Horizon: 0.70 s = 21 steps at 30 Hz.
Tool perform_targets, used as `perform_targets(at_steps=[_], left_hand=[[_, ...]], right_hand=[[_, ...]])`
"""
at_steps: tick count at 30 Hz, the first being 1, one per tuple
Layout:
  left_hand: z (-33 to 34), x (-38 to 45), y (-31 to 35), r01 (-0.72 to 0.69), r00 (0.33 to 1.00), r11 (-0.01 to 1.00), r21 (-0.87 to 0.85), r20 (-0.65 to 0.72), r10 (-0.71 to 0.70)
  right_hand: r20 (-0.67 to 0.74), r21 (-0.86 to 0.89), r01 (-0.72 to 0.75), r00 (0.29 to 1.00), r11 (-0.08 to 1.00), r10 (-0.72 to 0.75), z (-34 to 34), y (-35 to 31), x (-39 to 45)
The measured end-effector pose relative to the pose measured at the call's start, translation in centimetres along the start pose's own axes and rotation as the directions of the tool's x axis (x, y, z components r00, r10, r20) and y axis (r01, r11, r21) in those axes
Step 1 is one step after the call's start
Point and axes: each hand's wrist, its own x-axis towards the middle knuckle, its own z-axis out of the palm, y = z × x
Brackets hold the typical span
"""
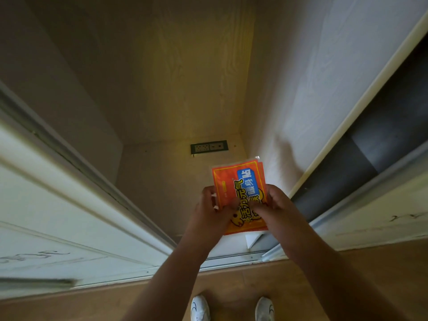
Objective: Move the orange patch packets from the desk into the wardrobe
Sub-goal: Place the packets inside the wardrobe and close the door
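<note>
Both hands are meeting just below the centre of the frame, holding a small stack of orange patch packets (238,193) over the open wardrobe (176,93); the left hand (209,210) is gripping the stack's left edge, its fingers (212,195) curling closed around it, and the right hand (274,206) is clasping the right edge, thumb pressing on the front. The top packet is showing a yellow border, a blue label with white Chinese characters, larger yellow Chinese characters and a yellow cartoon figure at its lower end; the writing is lying sideways and I cannot read it reliably. A further packet edge is peeking out behind the top one at the upper right. A grey socket plate (209,147) is sitting on the wardrobe's back panel, just above the packets. White sliding doors (58,205) are flanking the opening at lower left and right; two white shoes (200,309) are standing on the wooden floor (231,283) at the bottom edge.
</note>
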Motion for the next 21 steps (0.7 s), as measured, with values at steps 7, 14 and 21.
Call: perform_targets(at_steps=[7, 14, 21], left_hand=[[-0.2, 0.1, -2.1, 0.102, 0.989, 0.995, -0.02, 0.111, -0.099], [0.4, 1.7, -3.5, 0.114, 0.992, 0.993, 0.02, 0.046, -0.115], [1.8, 3.4, -5.3, 0.153, 0.984, 0.986, 0.062, 0.087, -0.158]], right_hand=[[0.008, -0.039, -0.021, 1.0, 0.999, 0.021, -0.7, 1.6, 1.2], [-0.026, -0.063, -0.074, 0.997, 0.995, 0.072, -0.9, 3.4, 2.6], [-0.041, -0.176, -0.078, 0.997, 0.981, 0.072, -0.9, 4.7, 4.0]])
